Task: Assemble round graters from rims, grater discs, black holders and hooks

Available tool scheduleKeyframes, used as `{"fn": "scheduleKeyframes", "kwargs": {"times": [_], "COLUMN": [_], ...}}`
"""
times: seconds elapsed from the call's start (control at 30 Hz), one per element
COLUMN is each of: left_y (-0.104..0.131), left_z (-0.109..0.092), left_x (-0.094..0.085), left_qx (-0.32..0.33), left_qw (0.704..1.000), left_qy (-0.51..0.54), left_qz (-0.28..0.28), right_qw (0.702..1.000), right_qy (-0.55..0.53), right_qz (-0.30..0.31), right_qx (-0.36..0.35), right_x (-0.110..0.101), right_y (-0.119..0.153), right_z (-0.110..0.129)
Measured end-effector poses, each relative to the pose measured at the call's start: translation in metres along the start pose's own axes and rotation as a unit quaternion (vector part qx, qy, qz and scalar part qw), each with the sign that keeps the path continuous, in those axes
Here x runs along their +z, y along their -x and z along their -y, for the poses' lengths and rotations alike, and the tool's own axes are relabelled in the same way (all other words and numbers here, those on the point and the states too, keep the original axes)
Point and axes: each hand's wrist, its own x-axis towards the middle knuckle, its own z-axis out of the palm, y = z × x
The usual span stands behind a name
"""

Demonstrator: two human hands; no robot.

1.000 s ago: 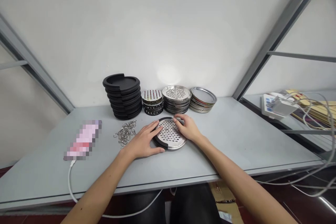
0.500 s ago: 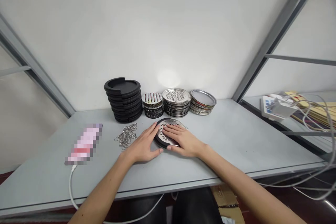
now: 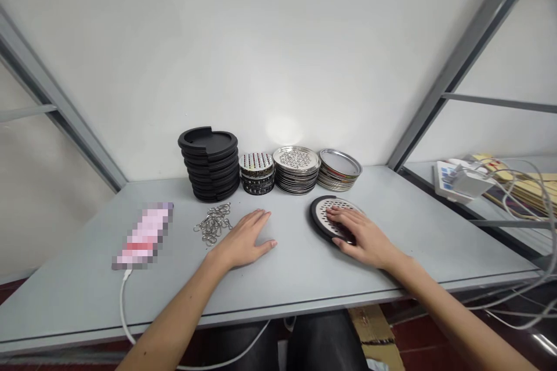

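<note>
A round metal grater plate [image 3: 335, 208] with rows of holes sits in a black holder [image 3: 319, 223] on the tabletop. Over its right half lies my right hand [image 3: 363, 237], fingers across the top and thumb at the near rim, gripping it. My left hand [image 3: 246, 240] rests palm down on the table to the left, thumb spread from the fingers, holding nothing. Beside its wrist is a loose pile of small metal clips [image 3: 213, 226]. The grater's right edge is partly hidden under my right hand.
Along the wall stand a stack of black holders [image 3: 209, 168], small patterned discs [image 3: 256, 174], perforated metal plates [image 3: 296, 171] and shallow metal plates [image 3: 339, 168]. A blurred phone [image 3: 143, 235] with a white cable [image 3: 122, 307] lies left. A power strip [image 3: 456, 179] sits right.
My right hand has slid the grater and its holder to the right, away from my left hand. My left hand stays almost where it was, no longer beside the holder.
</note>
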Motion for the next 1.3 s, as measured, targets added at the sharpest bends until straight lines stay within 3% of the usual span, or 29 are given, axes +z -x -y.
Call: {"fn": "scheduleKeyframes", "kwargs": {"times": [0.13,0.23,0.43,0.57,0.63,0.7,0.77,0.93,1.1,1.3], "left_y": [0.0,0.0,-0.002,-0.003,-0.003,-0.003,-0.003,-0.003,-0.003,-0.003], "left_z": [0.0,0.001,0.006,0.005,0.004,0.004,0.004,0.006,0.003,0.002], "left_x": [0.0,0.001,0.004,0.003,0.002,0.002,0.002,0.003,0.002,0.001], "left_qx": [-0.006,-0.01,0.003,-0.002,-0.004,-0.005,-0.004,0.011,0.015,0.015], "left_qw": [1.0,0.999,0.999,0.999,0.999,0.999,0.999,0.998,0.998,0.998], "left_qy": [-0.017,-0.032,-0.041,-0.04,-0.042,-0.046,-0.048,-0.058,-0.059,-0.057], "left_qz": [0.008,0.023,0.011,0.008,0.01,0.01,0.006,0.001,-0.002,0.006], "right_qw": [0.998,0.998,0.996,0.992,0.988,0.976,0.964,0.958,0.964,0.966], "right_qy": [0.018,-0.005,-0.052,-0.072,-0.05,0.013,0.073,0.153,0.156,0.156], "right_qz": [-0.013,0.015,0.039,0.049,0.004,-0.033,-0.027,0.032,0.068,0.055], "right_qx": [0.05,0.054,0.063,0.095,0.149,0.213,0.253,0.24,0.202,0.197], "right_x": [-0.013,-0.022,-0.033,-0.043,-0.043,-0.034,-0.019,0.007,0.0,0.0], "right_y": [0.023,0.035,0.036,0.025,0.016,0.007,-0.001,-0.001,0.007,0.008], "right_z": [-0.03,-0.051,-0.078,-0.077,-0.071,-0.064,-0.059,-0.059,-0.068,-0.07]}}
